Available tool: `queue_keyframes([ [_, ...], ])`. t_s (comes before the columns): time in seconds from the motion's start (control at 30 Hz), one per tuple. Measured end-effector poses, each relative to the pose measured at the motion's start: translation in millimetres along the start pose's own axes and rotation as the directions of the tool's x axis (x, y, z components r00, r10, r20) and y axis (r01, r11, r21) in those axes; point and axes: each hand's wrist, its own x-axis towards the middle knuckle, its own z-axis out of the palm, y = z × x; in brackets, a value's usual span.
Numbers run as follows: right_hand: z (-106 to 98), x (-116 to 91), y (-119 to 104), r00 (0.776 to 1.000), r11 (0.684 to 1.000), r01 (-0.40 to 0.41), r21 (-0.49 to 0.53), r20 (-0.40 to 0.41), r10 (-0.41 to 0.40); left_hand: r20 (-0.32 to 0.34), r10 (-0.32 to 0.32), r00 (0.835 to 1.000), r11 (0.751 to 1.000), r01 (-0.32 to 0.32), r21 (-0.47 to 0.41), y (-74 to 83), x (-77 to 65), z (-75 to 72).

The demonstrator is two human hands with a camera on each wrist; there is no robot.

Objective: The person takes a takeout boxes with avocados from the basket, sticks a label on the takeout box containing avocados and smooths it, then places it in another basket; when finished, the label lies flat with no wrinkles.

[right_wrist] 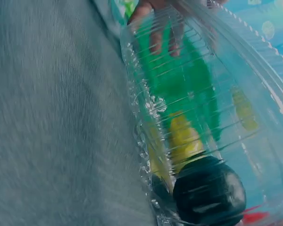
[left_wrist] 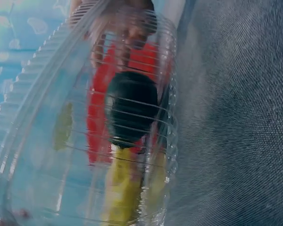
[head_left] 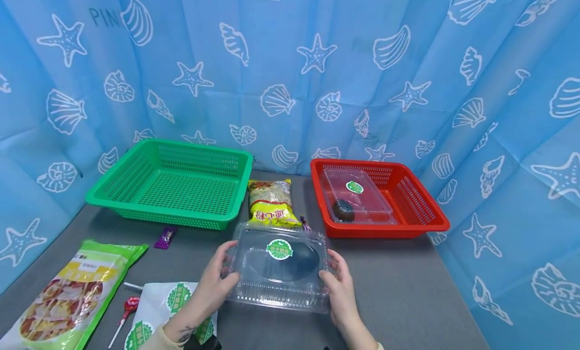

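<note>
A clear plastic clamshell box (head_left: 260,272) with a round green-and-white sticker (head_left: 279,249) is held between my two hands over the front middle of the table. My left hand (head_left: 215,282) grips its left side, thumb on top near the edge. On the opposite side my right hand (head_left: 341,289) grips it the same way. Inside lies a dark, rounded object (head_left: 302,262), toward the right end. Through the ribbed wall in the left wrist view, that dark object (left_wrist: 132,108) looks smooth and blackish green. The box tilts slightly, its lower edge close over the grey tabletop (right_wrist: 61,117).
Behind the box are a yellow food packet (head_left: 272,204) and a purple-wrapped candy (head_left: 305,222). A green basket (head_left: 222,219) stands back left; a red basket (head_left: 376,231) back right contains a similar box (head_left: 362,199). Front left lie a large food bag (head_left: 68,299), lollipop (head_left: 129,309), white stickered bag (head_left: 154,304) and candy (head_left: 165,237).
</note>
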Motion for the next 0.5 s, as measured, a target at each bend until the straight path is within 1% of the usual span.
queue_keyframes([
  [0.1, -0.9, -10.8, -7.4, 1.000, 1.000, -0.003, -0.008, 0.000, 0.003, -0.022, 0.053, 0.998, 0.998, -0.052, 0.022, 6.1, -5.9, -5.9],
  [0.17, -1.6, -17.6, -12.2, 1.000, 1.000, 0.013, -0.011, 0.005, -0.013, -0.040, 0.107, 0.993, 0.994, -0.106, 0.031, 10.4, -7.3, -11.4],
  [0.23, -3.3, -23.8, -16.3, 0.998, 0.998, 0.064, -0.022, 0.022, -0.064, -0.039, 0.144, 0.989, 0.989, -0.143, 0.026, 15.5, -6.4, -18.9],
  [0.3, -6.2, -27.8, -20.5, 0.994, 0.993, 0.110, -0.048, 0.033, -0.109, -0.021, 0.175, 0.984, 0.984, -0.174, 0.029, 20.7, -3.4, -28.1],
  [0.33, -8.5, -28.7, -22.3, 0.989, 0.988, 0.143, -0.059, 0.039, -0.141, -0.004, 0.189, 0.982, 0.982, -0.188, 0.026, 23.2, -1.2, -32.9],
  [0.4, -14.5, -27.5, -25.8, 0.976, 0.975, 0.213, -0.058, 0.048, -0.211, 0.050, 0.211, 0.976, 0.977, -0.212, 0.010, 27.6, 3.9, -42.6],
  [0.43, -18.1, -25.4, -27.5, 0.969, 0.969, 0.242, -0.042, 0.056, -0.239, 0.085, 0.216, 0.973, 0.976, -0.217, -0.004, 29.5, 7.0, -47.3],
  [0.5, -26.0, -18.8, -30.6, 0.951, 0.957, 0.287, 0.047, 0.105, -0.291, 0.166, 0.248, 0.954, 0.969, -0.245, -0.039, 31.8, 14.9, -55.7],
])
